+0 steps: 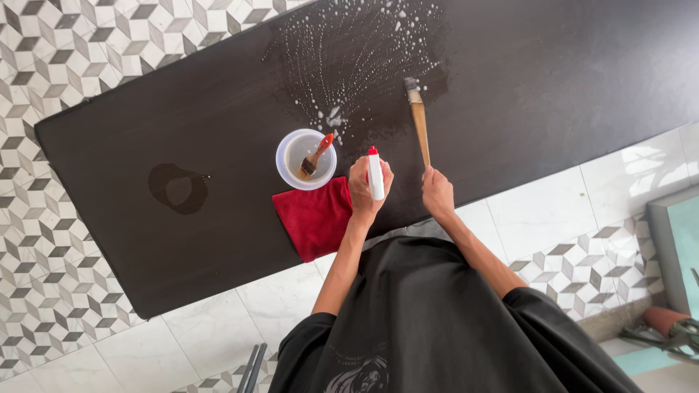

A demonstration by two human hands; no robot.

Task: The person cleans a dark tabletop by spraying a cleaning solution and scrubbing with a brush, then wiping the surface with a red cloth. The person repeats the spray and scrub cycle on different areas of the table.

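Upright, brush (419, 120) in right hand (437, 193), bristles away.

On the dark desk (510, 87), the left hand (364, 191) holds a white spray bottle (375, 175) just right of the red cloth (314, 217); the right hand (437, 193) grips a wooden-handled brush (419, 120) by the foam (349, 65).

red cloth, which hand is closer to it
Left. The left hand, holding a spray bottle, is right beside the red cloth; the right hand, gripping a brush, is farther off.
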